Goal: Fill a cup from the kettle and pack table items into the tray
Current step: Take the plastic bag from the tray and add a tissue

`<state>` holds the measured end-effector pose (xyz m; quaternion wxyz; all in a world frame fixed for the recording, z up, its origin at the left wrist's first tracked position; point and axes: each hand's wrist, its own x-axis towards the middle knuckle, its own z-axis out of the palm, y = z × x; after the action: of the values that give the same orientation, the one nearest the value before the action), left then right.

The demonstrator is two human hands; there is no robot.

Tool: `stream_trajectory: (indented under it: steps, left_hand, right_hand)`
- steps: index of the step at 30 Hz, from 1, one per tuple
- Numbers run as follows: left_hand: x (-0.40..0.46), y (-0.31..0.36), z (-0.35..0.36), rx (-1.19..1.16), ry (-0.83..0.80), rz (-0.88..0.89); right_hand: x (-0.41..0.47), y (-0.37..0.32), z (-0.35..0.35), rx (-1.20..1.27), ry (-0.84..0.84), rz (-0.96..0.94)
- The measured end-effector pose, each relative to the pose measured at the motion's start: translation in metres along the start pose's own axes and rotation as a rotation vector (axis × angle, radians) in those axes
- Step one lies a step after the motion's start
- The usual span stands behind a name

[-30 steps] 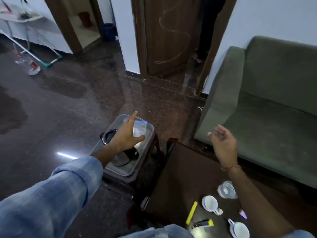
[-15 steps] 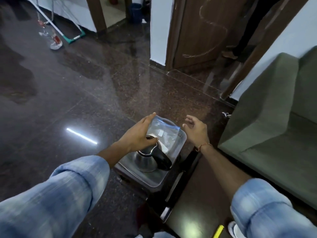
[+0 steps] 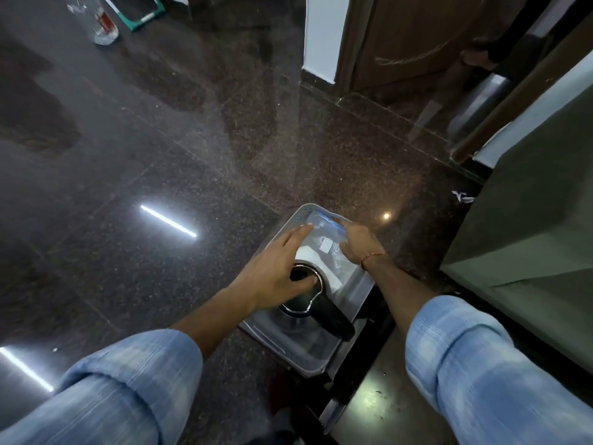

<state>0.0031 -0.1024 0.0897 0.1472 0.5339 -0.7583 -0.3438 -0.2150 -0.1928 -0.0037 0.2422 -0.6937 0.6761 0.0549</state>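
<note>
A grey plastic tray [image 3: 301,356] sits on a low dark stand beside the table. In it stands a steel kettle with a black handle [image 3: 333,319], its top open. A clear plastic bag with a blue zip edge [image 3: 322,234] lies in the tray's far half. My left hand [image 3: 272,274] is spread over the kettle's mouth, with the thumb at the rim and the index finger stretched onto the bag. My right hand [image 3: 356,242] is curled on the bag's right edge at the blue strip. No cup is in view.
The dark table's corner [image 3: 378,409] shows at the bottom right. A green sofa [image 3: 529,252] stands close on the right. Glossy dark floor spreads to the left, with a bottle [image 3: 102,27] far off. Another person's foot [image 3: 475,56] is at the doorway.
The view has swung left and down, so the cups and table items have left the frame. My right hand came across from the table onto the bag. My left hand slid forward over the kettle.
</note>
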Motion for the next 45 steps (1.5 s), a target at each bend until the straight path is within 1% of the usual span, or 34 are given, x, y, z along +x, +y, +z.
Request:
stream_trajectory:
  steps: [2, 4, 6, 10, 14, 20, 24, 27, 30, 32, 33, 37, 39, 40, 42, 43, 45]
  left_hand:
    - [-0.002, -0.007, -0.003, -0.007, -0.005, -0.017]
    - [-0.005, -0.014, -0.005, -0.013, 0.006, -0.033]
    - [-0.008, -0.017, -0.007, -0.015, 0.015, -0.048]
    - [-0.011, -0.016, -0.005, -0.013, 0.016, -0.073]
    - [-0.006, -0.004, 0.0, -0.065, 0.028, -0.105]
    - [0.004, 0.023, 0.011, -0.105, 0.066, -0.129]
    - [0.001, 0.035, 0.022, -0.014, 0.005, -0.152]
    - [-0.005, 0.041, 0.029, 0.08, -0.059, -0.156]
    - [-0.008, 0.051, 0.034, 0.126, -0.057, -0.151]
    - [-0.005, 0.066, 0.038, 0.1, -0.013, -0.148]
    - [-0.002, 0.077, 0.039, 0.045, 0.02, -0.158]
    - [0.011, 0.137, 0.048, -0.354, 0.201, -0.24]
    - [0.02, 0.165, 0.057, -0.446, 0.227, -0.233]
    - [0.023, 0.179, 0.064, -0.45, 0.22, -0.22]
    - [0.025, 0.203, 0.081, -0.373, 0.205, -0.187]
    - [0.024, 0.216, 0.091, -0.313, 0.195, -0.167]
    - [0.016, 0.241, 0.114, -0.192, 0.152, -0.099]
  right_hand:
    - [0.005, -0.002, 0.007, -0.135, 0.0, -0.019]
    - [0.007, -0.005, 0.012, -0.24, 0.045, -0.036]
    - [0.006, -0.008, 0.015, -0.254, 0.083, -0.04]
    - [-0.007, -0.012, 0.01, -0.135, 0.143, -0.041]
    - [-0.024, -0.017, -0.011, 0.062, 0.21, 0.06]
    - [-0.057, -0.011, -0.029, 0.267, 0.253, 0.12]
    - [-0.071, 0.007, -0.037, 0.403, 0.313, 0.129]
    - [-0.08, 0.02, -0.059, 0.457, 0.405, 0.105]
    - [-0.092, 0.031, -0.09, 0.492, 0.473, 0.062]
    - [-0.106, 0.037, -0.109, 0.502, 0.495, 0.009]
    - [-0.115, 0.04, -0.116, 0.493, 0.509, -0.018]
    - [-0.168, 0.053, -0.128, 0.463, 0.595, -0.118]
    - [-0.202, 0.061, -0.126, 0.421, 0.616, -0.178]
    - [-0.22, 0.066, -0.123, 0.395, 0.623, -0.209]
    - [-0.256, 0.08, -0.116, 0.385, 0.624, -0.233]
    - [-0.274, 0.089, -0.112, 0.403, 0.608, -0.214]
    - [-0.311, 0.109, -0.106, 0.453, 0.545, -0.119]
